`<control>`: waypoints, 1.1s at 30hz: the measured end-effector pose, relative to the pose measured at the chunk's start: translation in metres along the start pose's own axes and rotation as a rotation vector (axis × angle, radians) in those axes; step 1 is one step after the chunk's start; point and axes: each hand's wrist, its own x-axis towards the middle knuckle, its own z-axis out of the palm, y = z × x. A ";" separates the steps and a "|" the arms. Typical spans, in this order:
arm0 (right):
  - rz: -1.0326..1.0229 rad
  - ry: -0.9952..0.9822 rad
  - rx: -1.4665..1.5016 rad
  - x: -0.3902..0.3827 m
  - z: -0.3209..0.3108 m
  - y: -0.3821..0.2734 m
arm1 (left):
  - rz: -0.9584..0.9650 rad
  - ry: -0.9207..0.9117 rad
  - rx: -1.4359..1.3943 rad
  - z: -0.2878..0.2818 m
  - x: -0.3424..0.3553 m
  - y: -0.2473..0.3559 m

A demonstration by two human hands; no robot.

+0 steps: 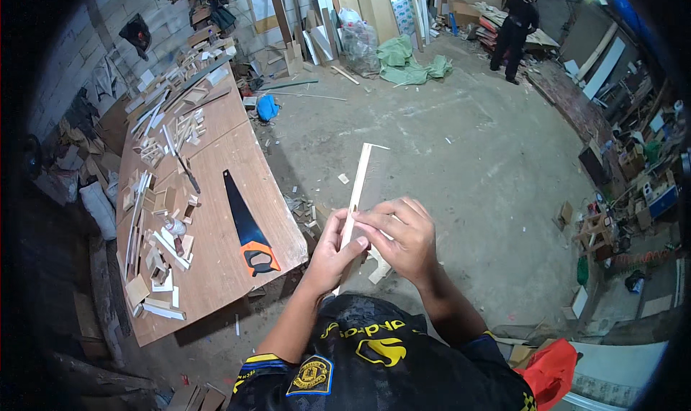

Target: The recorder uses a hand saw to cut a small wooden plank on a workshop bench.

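Note:
In front of my chest I hold a long, narrow piece of pale wood [360, 172], tilted with its far end leaning slightly right. My left hand [332, 251] is closed around its lower half, thumb across the near side. My right hand [404, 237] pinches at the wood's edge just above the left thumb, fingertips pressed together there. Whether a smaller item sits between those right fingertips is hidden. On the workbench to the left lies a handsaw [248, 220] with a dark blade and an orange and black handle, apart from both hands.
The wooden workbench [216, 296] carries several wood offcuts [158, 260] along its left side. A blue bundle [267, 108] and scraps lie on the floor beside it. Green sheeting [407, 62] and boards stand at the back. Another person [514, 33] stands far right; clutter lines the right wall.

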 end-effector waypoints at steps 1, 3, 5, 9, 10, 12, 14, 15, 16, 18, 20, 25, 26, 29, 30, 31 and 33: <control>-0.035 -0.019 -0.046 0.000 -0.001 0.003 | -0.005 -0.005 0.003 0.000 0.000 -0.001; -0.044 -0.011 -0.031 0.000 0.001 0.005 | -0.004 -0.013 0.034 -0.002 -0.001 -0.001; -0.052 -0.005 -0.016 -0.001 0.004 0.004 | -0.028 -0.015 -0.021 -0.003 -0.003 -0.002; 0.007 0.058 -0.012 -0.006 0.012 0.009 | -0.071 -0.017 -0.167 -0.006 -0.001 -0.002; 0.028 0.083 0.000 -0.008 0.014 0.010 | -0.068 -0.008 -0.166 -0.008 -0.001 -0.001; 0.064 0.097 0.029 -0.012 0.014 0.011 | -0.069 -0.127 -0.216 -0.013 -0.002 0.002; 0.153 0.092 0.086 -0.012 0.012 0.008 | -0.069 -0.155 -0.245 -0.016 -0.004 0.001; 0.154 0.087 0.089 -0.012 0.012 0.007 | -0.068 -0.189 -0.273 -0.018 -0.005 0.001; 0.143 0.090 0.106 -0.012 0.012 0.006 | -0.087 -0.195 -0.279 -0.018 -0.006 0.004; 0.136 0.089 0.116 -0.013 0.013 0.008 | -0.104 -0.215 -0.322 -0.022 -0.005 0.005; 0.154 0.204 0.184 -0.015 0.017 0.011 | -0.127 -0.191 -0.449 -0.027 -0.007 0.006; -0.004 0.624 0.097 -0.010 -0.024 0.016 | -0.016 0.027 -0.258 -0.061 -0.002 0.011; -0.061 0.708 0.073 -0.004 -0.033 0.012 | -0.013 0.030 -0.260 -0.067 -0.003 0.014; -0.201 0.964 0.148 0.008 -0.036 0.003 | -0.001 0.055 -0.194 -0.083 -0.007 0.019; -0.203 0.963 0.152 0.006 -0.028 0.010 | 0.066 0.089 -0.002 -0.089 -0.008 0.019; -0.027 0.741 -0.075 0.000 -0.015 0.027 | 0.130 0.116 0.190 -0.092 -0.006 0.017; 0.265 0.263 -0.254 -0.001 0.016 0.047 | 0.144 0.156 0.188 -0.099 -0.006 0.022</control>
